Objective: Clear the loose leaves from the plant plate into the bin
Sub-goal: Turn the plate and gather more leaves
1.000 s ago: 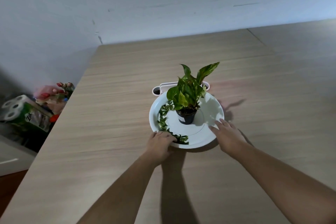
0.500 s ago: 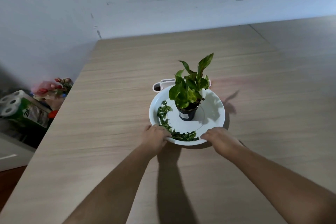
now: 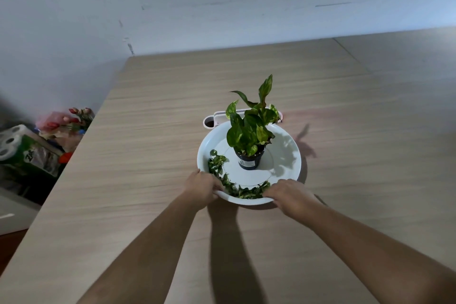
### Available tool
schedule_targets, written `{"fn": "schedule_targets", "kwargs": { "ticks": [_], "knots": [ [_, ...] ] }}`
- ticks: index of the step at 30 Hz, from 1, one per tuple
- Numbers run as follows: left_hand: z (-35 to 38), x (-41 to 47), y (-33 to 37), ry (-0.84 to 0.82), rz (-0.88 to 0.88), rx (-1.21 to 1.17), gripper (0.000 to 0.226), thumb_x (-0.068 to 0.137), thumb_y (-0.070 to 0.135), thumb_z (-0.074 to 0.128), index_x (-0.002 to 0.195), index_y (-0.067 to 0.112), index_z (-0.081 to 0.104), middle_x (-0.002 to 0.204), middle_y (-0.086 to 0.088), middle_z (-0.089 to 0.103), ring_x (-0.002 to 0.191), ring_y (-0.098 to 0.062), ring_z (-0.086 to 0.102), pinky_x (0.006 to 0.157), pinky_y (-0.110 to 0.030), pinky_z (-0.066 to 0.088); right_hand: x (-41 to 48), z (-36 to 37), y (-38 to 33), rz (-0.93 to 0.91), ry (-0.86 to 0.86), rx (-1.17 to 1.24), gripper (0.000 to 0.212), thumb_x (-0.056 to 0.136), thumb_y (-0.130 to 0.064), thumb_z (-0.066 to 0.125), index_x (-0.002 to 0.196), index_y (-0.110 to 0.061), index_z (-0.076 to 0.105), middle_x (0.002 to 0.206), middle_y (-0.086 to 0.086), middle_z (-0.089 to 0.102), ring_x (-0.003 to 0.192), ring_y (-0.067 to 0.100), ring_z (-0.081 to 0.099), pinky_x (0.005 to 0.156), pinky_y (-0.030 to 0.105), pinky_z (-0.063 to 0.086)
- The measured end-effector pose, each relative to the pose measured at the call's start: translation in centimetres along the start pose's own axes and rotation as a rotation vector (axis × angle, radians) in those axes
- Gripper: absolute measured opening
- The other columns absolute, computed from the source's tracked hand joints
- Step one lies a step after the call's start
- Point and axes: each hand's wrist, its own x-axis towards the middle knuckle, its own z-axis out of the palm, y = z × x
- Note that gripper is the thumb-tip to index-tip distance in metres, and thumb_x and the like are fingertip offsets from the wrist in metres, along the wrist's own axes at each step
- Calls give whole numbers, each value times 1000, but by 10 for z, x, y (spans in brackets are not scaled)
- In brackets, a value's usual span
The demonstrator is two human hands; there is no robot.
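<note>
Both hands grip the near rim of the white plant plate (image 3: 291, 153) on the wooden table (image 3: 148, 155).

Head view: the left hand (image 3: 201, 189) curls over the plate's near-left rim, fingers closed on the edge, and the right hand (image 3: 287, 192) clasps the near-right rim the same way. Between the two hands, and curving away past the left hand's fingertips along the inner rim, lie the loose leaves (image 3: 230, 184). Beyond both hands, at the plate's middle, a potted plant (image 3: 250, 136) stands upright in a dark pot. Just behind the plate's far edge sits a small white-and-pink container (image 3: 212, 122), mostly hidden; whether it is the bin I cannot tell. Far to the left of the left hand, off the table, are paper rolls (image 3: 11, 148) and flowers (image 3: 71, 119).
</note>
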Motion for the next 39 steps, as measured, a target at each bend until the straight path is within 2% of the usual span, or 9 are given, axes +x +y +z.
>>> {"fn": "schedule_targets", "kwargs": {
  "ticks": [4,9,14,19,23,26,32,34,39],
  "knots": [
    [10,-3,24,-70,41,-209,27,82,17,66,105,30,72,113,8,72,109,-15,61,90,-28,50,-5,-7,40,92,30,-1,47,73,8,54,99,-27,71,97,0,70,95,21,63,86,35,52],
    [11,1,33,-101,57,-228,28,80,11,68,104,23,73,112,3,71,106,-18,62,91,-32,51,1,-10,45,176,-58,112,44,69,7,53,94,-24,73,93,3,69,86,22,65,75,32,55],
    [2,8,33,-152,43,-328,29,76,25,76,103,16,72,106,-1,72,97,-16,63,83,-26,51,17,-14,36,311,0,307,53,75,9,48,105,-28,69,112,6,67,90,26,64,80,40,58],
    [7,25,60,-40,-9,-170,43,73,37,75,111,21,62,115,-6,57,104,-26,58,85,-39,52,29,-25,29,309,10,243,20,84,-23,61,103,-26,68,112,2,68,92,23,65,76,34,55],
    [23,33,69,-63,-57,-108,43,77,37,70,113,19,55,119,-12,48,107,-31,56,88,-42,52,38,-27,20,281,-104,98,38,77,-49,68,99,-18,64,103,2,66,95,24,62,72,34,50],
    [28,35,69,-53,-82,-135,33,77,33,70,104,17,60,114,-12,49,103,-31,57,82,-38,50,44,-27,11,266,-125,31,45,72,-53,72,94,-15,62,99,3,65,93,25,62,72,36,52],
    [31,37,71,-52,-71,-202,17,77,14,66,92,14,72,104,-14,67,98,-31,63,72,-29,45,44,-25,11,298,-160,165,14,77,-10,69,87,-14,62,105,9,64,96,31,61,81,40,56],
    [31,36,70,-38,-79,-264,18,75,6,63,88,13,74,99,-13,71,95,-29,64,73,-28,47,44,-25,14,324,-165,250,20,78,5,59,88,-12,66,106,11,65,97,32,61,85,44,56],
    [20,34,66,45,-85,-404,20,73,-5,60,80,7,75,88,-13,75,86,-27,67,75,-30,55,45,-36,19,423,-13,462,25,85,6,49,89,-6,70,93,10,70,90,27,65,87,35,55]
  ]
}}
